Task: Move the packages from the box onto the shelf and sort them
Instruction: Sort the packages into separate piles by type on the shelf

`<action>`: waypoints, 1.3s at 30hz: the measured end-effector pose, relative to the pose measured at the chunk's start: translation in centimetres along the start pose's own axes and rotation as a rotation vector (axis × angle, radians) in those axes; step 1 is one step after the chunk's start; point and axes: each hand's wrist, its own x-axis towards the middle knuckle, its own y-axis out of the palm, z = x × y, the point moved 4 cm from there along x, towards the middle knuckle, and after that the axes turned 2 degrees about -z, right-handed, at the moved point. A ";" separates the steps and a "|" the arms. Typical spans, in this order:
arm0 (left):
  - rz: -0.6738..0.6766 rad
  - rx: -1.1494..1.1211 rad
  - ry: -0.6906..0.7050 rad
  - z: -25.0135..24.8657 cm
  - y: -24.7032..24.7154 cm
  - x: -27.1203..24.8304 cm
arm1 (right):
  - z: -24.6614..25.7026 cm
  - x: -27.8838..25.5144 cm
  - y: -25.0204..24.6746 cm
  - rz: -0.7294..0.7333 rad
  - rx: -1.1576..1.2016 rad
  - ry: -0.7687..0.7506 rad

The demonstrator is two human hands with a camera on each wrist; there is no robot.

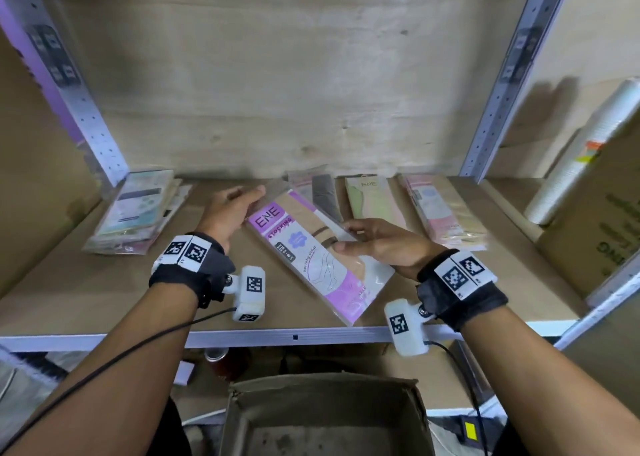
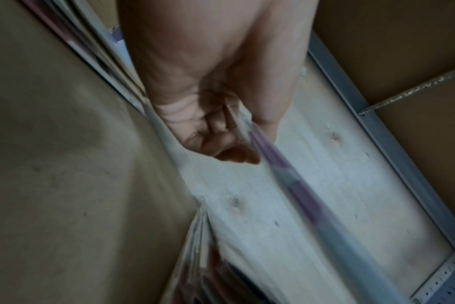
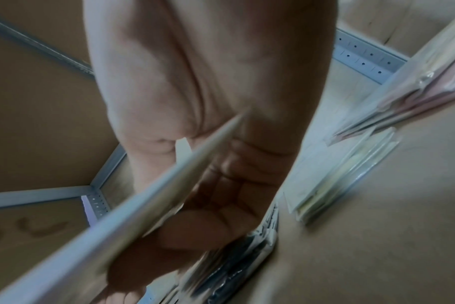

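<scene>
A purple and white ENE stocking package (image 1: 311,258) is held aslant just above the wooden shelf (image 1: 86,300). My left hand (image 1: 249,199) pinches its far left corner and my right hand (image 1: 346,237) grips its right edge, thumb on top. In the left wrist view the package edge (image 2: 299,185) runs out from between the thumb and fingers of my left hand (image 2: 221,139). The right wrist view shows the package (image 3: 143,195) crossing my right hand (image 3: 216,205). On the shelf lie a left pile (image 1: 135,213), a grey package (image 1: 323,196), a green package (image 1: 370,199) and a pink pile (image 1: 443,210). Below the shelf stands the cardboard box (image 1: 322,381), open, with no packages showing inside.
A large cardboard carton (image 1: 595,234) and a white roll (image 1: 581,158) stand at the shelf's right end. Perforated metal uprights (image 1: 502,75) frame the bay, with a wooden back wall behind. A red can (image 1: 218,355) sits under the shelf.
</scene>
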 end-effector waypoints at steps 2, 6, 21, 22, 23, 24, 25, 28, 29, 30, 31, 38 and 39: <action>-0.005 0.088 -0.004 0.3 0.1 0.2 | 0.0 -0.2 -0.2 0.012 -0.026 -0.010; -0.007 0.233 0.070 0.6 0.3 0.1 | -0.5 -0.4 -0.4 0.043 -0.061 0.005; 0.192 0.281 0.074 0.4 -0.9 -0.6 | -1.1 -0.8 -1.3 0.122 -0.106 -0.036; 0.199 0.260 0.061 0.3 -0.9 -0.7 | -1.1 -0.7 -1.3 0.128 -0.103 -0.038; 0.207 0.235 0.046 0.3 -1.0 -0.8 | -1.0 -0.7 -1.2 0.134 -0.100 -0.039; 0.214 0.219 0.031 0.3 -1.0 -0.9 | -1.0 -0.7 -1.1 0.140 -0.095 -0.037; 0.218 0.214 0.019 0.3 -1.1 -1.0 | -1.0 -0.6 -1.0 0.145 -0.087 -0.034; 0.224 0.197 -0.013 0.3 -1.3 -1.1 | -0.9 -0.5 -0.7 0.153 -0.052 -0.028; 0.228 0.179 -0.026 0.4 -1.4 -1.2 | -0.8 -0.4 -0.6 0.156 -0.049 -0.030; 0.231 0.159 -0.037 0.5 -1.5 -1.1 | -0.7 -0.4 -0.5 0.159 -0.050 -0.034; 0.233 0.143 -0.046 0.6 -1.7 -1.1 | -0.6 -0.3 -0.5 0.162 -0.050 -0.037; 0.232 0.172 -0.082 1.1 -1.7 -1.1 | -0.8 0.0 -0.5 0.166 -0.085 -0.020; 0.229 0.143 -0.099 1.2 -1.7 -1.1 | -0.8 0.1 -0.5 0.165 -0.083 -0.018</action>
